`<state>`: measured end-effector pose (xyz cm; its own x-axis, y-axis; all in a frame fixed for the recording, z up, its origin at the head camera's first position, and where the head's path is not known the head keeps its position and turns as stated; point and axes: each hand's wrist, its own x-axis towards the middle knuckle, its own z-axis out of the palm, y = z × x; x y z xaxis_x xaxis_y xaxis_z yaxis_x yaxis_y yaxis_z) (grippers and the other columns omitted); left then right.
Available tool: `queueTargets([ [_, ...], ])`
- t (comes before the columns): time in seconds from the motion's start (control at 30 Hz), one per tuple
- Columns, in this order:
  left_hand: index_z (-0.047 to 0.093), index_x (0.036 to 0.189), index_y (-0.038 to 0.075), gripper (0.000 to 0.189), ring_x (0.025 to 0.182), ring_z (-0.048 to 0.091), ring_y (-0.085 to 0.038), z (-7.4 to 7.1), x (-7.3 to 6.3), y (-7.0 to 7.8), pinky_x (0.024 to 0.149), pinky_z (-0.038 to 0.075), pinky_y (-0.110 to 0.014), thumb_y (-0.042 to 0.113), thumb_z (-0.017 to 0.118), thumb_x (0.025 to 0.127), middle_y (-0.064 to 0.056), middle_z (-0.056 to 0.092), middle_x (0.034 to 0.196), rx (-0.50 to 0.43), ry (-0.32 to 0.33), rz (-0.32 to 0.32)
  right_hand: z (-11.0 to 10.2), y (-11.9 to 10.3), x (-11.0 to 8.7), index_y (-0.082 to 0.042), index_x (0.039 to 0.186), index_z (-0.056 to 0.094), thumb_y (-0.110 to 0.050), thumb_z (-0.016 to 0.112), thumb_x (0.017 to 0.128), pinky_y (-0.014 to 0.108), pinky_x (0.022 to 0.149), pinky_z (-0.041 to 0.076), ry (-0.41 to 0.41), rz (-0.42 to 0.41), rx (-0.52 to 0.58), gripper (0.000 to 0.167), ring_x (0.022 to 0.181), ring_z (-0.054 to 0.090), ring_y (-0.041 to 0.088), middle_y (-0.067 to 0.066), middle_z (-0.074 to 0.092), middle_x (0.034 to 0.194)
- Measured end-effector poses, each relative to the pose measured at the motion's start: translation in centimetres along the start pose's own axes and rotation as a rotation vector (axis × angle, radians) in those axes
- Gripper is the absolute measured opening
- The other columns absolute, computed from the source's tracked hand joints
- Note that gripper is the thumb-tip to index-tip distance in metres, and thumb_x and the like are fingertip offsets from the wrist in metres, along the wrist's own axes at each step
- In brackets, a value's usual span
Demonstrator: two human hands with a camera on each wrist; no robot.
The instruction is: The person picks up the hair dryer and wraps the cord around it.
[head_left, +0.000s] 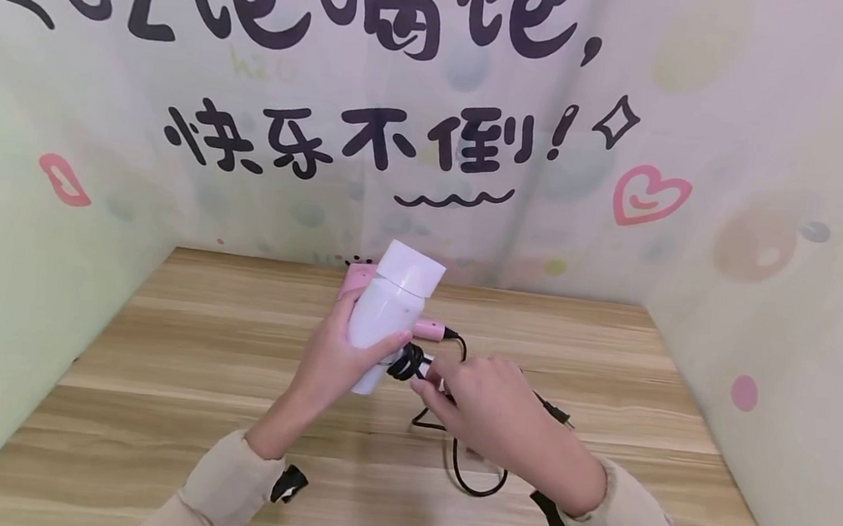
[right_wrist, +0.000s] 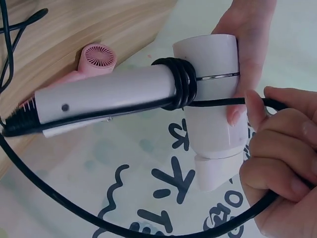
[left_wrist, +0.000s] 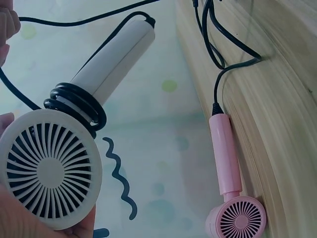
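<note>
A white hair dryer [head_left: 390, 310] is held above the table, its barrel gripped by my left hand [head_left: 330, 364] near the slotted rear grille [left_wrist: 50, 168]. Its black cord is wound several turns [right_wrist: 177, 83] around the handle [right_wrist: 109, 89], close to the barrel. From these turns a stretch of cord [right_wrist: 218, 103] runs to my right hand [head_left: 495, 403], whose curled fingers hold it. Another length runs along the handle from its end. In the right wrist view, a wide loop of cord [right_wrist: 54, 196] hangs below the handle and reaches the right hand.
Behind the white dryer, a pink hair dryer [left_wrist: 225, 153] lies on the wooden table [head_left: 181, 342] near the back wall. Its black cord [left_wrist: 218, 82] trails off in loose bends. A black plug [head_left: 555, 411] shows beyond my right hand. Printed walls [head_left: 767, 268] surround the table.
</note>
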<state>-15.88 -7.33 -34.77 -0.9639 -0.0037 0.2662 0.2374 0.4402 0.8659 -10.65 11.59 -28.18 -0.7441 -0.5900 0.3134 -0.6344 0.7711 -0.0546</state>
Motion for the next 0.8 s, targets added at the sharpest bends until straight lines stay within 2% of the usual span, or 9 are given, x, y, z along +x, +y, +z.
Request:
queueTargets([
  [0.13, 0.034, 0.139, 0.033, 0.076, 0.086, 0.058, -0.022, -0.2, 0.1, 0.1, 0.065, 0.05, -0.033, 0.047, 0.073, 0.075, -0.003, 0.058, 0.11, -0.04, 0.021, -0.007, -0.1, 0.2, 0.2, -0.011, 0.082, 0.063, -0.026, 0.059, 0.09, 0.02, 0.042, 0.036, -0.048, -0.002, 0.106, 0.017, 0.047, 0.045, 0.002, -0.008, 0.057, 0.056],
  [0.27, 0.028, 0.143, 0.028, 0.082, 0.09, 0.058, -0.024, -0.3, 0.1, 0.4, 0.068, 0.051, -0.035, 0.047, 0.072, 0.076, -0.006, 0.058, 0.111, -0.092, 0.048, -0.069, -0.1, -0.1, 0.3, -0.011, 0.091, 0.059, -0.024, 0.054, 0.093, 0.019, 0.047, 0.037, -0.127, 0.001, 0.203, 0.014, 0.05, 0.043, 0.002, -0.01, 0.051, 0.057],
  [0.33, 0.031, 0.142, 0.024, 0.08, 0.092, 0.059, -0.024, -0.4, 0.1, 0.6, 0.07, 0.051, -0.036, 0.048, 0.071, 0.077, -0.006, 0.058, 0.112, -0.119, 0.062, -0.091, 0.0, -0.3, 0.4, -0.01, 0.094, 0.057, -0.024, 0.052, 0.094, 0.019, 0.048, 0.037, -0.151, 0.0, 0.233, 0.014, 0.05, 0.042, 0.002, -0.011, 0.047, 0.056],
  [0.43, 0.037, 0.135, 0.022, 0.071, 0.092, 0.059, -0.023, -0.3, 0.1, 0.9, 0.071, 0.051, -0.036, 0.048, 0.07, 0.077, -0.005, 0.059, 0.11, -0.173, 0.072, -0.118, 0.4, -0.6, 0.4, -0.009, 0.098, 0.055, -0.023, 0.05, 0.095, 0.018, 0.049, 0.04, -0.181, -0.009, 0.277, 0.015, 0.051, 0.046, 0.0, -0.011, 0.053, 0.059],
  [0.6, 0.04, 0.131, 0.02, 0.064, 0.094, 0.058, -0.023, -0.4, 0.0, 1.3, 0.073, 0.051, -0.036, 0.04, 0.071, 0.079, -0.006, 0.059, 0.11, -0.279, 0.094, -0.141, 1.0, -0.6, 0.3, -0.009, 0.101, 0.053, -0.021, 0.049, 0.096, 0.018, 0.052, 0.043, -0.18, -0.056, 0.321, 0.014, 0.058, 0.056, 0.0, -0.007, 0.061, 0.065],
  [0.7, 0.041, 0.129, 0.019, 0.06, 0.093, 0.058, -0.022, -0.4, -0.2, 1.5, 0.073, 0.051, -0.035, 0.037, 0.071, 0.08, -0.006, 0.059, 0.109, -0.312, 0.102, -0.13, 1.3, -0.6, 0.4, -0.009, 0.102, 0.053, -0.02, 0.051, 0.095, 0.016, 0.05, 0.041, -0.145, -0.11, 0.326, 0.013, 0.056, 0.053, 0.0, -0.007, 0.06, 0.062],
  [0.8, 0.042, 0.127, 0.018, 0.059, 0.091, 0.058, -0.021, -0.3, -0.3, 1.7, 0.073, 0.051, -0.035, 0.035, 0.071, 0.08, -0.006, 0.059, 0.108, -0.329, 0.099, -0.119, 1.8, -0.6, 0.5, -0.008, 0.102, 0.053, -0.019, 0.052, 0.095, 0.013, 0.046, 0.036, -0.114, -0.16, 0.321, 0.014, 0.05, 0.045, -0.001, -0.008, 0.053, 0.057],
])
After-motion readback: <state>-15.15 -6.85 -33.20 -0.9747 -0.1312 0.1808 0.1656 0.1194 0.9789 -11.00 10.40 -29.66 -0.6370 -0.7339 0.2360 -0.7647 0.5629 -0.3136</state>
